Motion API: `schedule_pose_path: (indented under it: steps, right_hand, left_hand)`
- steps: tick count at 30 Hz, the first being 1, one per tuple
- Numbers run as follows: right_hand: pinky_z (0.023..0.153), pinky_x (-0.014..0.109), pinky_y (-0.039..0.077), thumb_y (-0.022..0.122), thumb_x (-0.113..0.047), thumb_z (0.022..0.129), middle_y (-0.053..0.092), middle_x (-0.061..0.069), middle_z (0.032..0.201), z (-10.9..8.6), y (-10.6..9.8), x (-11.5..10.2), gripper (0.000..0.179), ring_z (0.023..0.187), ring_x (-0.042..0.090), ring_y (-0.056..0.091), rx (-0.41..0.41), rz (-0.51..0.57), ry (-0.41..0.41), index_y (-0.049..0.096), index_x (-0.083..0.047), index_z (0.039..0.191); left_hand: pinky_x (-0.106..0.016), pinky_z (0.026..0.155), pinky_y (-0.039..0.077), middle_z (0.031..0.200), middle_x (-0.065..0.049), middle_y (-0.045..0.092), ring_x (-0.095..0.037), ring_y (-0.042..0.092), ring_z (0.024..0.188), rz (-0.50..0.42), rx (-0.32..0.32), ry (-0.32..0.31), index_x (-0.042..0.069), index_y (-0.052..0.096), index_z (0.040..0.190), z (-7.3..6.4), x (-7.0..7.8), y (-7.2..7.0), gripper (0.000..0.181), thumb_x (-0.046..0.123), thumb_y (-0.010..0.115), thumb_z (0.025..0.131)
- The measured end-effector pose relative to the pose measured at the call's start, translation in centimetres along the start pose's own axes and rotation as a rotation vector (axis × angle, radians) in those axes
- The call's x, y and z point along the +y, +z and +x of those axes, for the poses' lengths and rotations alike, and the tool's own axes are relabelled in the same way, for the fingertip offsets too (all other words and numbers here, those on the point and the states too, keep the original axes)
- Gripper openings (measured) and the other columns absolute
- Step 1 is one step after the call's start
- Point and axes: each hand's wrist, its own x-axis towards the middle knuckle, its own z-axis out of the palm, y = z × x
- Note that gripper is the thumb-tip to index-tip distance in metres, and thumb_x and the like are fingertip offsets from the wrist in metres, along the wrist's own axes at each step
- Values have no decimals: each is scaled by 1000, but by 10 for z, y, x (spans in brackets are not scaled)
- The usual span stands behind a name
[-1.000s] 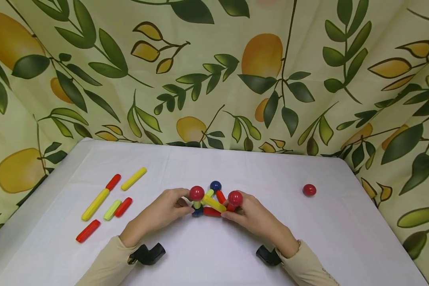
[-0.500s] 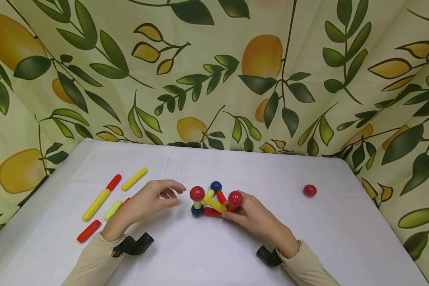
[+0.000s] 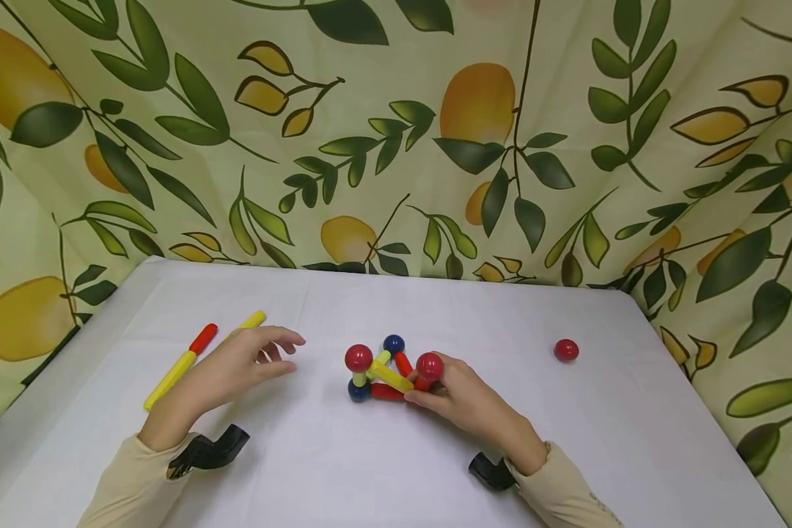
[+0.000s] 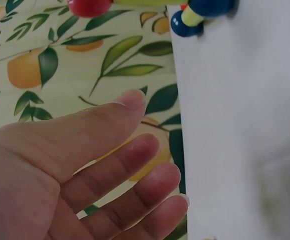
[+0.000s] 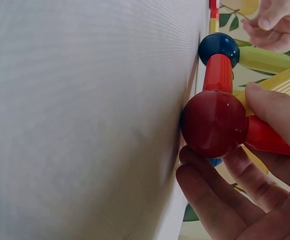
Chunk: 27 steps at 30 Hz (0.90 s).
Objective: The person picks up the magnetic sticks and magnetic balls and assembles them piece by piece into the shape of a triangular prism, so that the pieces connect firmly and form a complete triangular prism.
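Observation:
A small ball-and-stick frame [image 3: 387, 392] stands on the table, with blue balls [image 3: 393, 344] at its base. Two red balls [image 3: 358, 358] sit on top of uprights. A yellow stick [image 3: 391, 376] slants between the uprights. My right hand [image 3: 465, 400] grips the frame's right corner, thumb and fingers around an upright red stick [image 5: 270, 137] and near the dark red ball [image 5: 214, 122] beneath. My left hand [image 3: 234, 367] hovers over the loose sticks at left, fingers apart, holding nothing. It partly covers a yellow stick [image 3: 254, 320].
A loose red ball [image 3: 566, 350] lies at the right of the white-covered table [image 3: 515, 315]. Left of my left hand, a long yellow stick [image 3: 169, 381] lies end to end with a red stick [image 3: 203, 339]. A fruit-patterned curtain [image 3: 383, 161] hangs behind.
My left hand has let go of the frame's left side and moved left, over the loose sticks, now hiding several of them. The right hand keeps its grip in place.

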Motion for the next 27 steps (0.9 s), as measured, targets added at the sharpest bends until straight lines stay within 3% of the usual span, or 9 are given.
schedule_pose_path:
  steps: [5,13,17,23,27]
  right_hand:
    - [72,21,50,78,-25,86,62,-7,89,1,2,0,16,82,11,56,-2,1,-9,70,-17,97]
    - [72,21,51,79,-25,85,62,-8,88,0,0,-2,17,82,11,56,-8,6,28,70,-18,98]
    - [73,21,51,78,-25,86,62,-9,88,-1,-1,-1,17,82,10,56,-8,1,26,70,-18,99]
    - [72,21,51,78,-25,86,62,-8,89,-1,-1,-2,17,82,10,56,-13,7,20,70,-18,99]
    - [72,21,51,79,-25,85,62,-8,89,-1,-1,-2,18,82,10,56,-4,1,26,70,-18,99]
  left_hand:
    - [-24,69,50,96,-4,70,-8,58,78,27,21,2,8,71,113,-12,-13,-7,29,11,75,85]
    - [-23,53,47,97,-5,69,-3,53,74,-20,-24,-61,6,69,114,-26,-31,-12,32,14,77,84]
    - [-22,56,46,94,-1,68,-3,52,73,7,-50,-76,6,69,112,-28,-37,-14,31,13,77,83]
    - [-22,58,47,95,-1,65,-12,53,76,-3,-143,-178,6,65,118,-34,-45,-18,37,11,77,84]
    - [-21,61,47,95,0,64,-15,53,80,25,-155,-196,8,66,118,-35,-50,-22,38,12,78,83]
